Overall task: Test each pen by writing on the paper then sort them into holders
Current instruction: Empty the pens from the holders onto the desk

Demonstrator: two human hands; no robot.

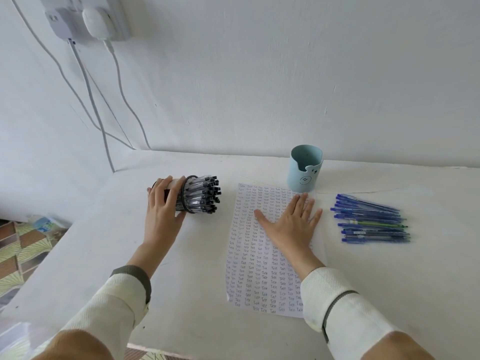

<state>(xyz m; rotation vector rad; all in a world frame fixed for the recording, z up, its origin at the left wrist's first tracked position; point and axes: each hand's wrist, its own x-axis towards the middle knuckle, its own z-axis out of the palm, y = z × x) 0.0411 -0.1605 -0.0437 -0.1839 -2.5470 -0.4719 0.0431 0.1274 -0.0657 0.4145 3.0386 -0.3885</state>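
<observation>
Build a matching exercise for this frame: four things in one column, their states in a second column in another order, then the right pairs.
1. mesh holder
2. blue holder
3. blue pens
4. paper

A. lying loose on the table
B. pressed flat by the right hand
C. standing upright
D. tipped on its side, gripped by the left hand

Pairs: 1-D, 2-C, 3-A, 4-B.
</observation>
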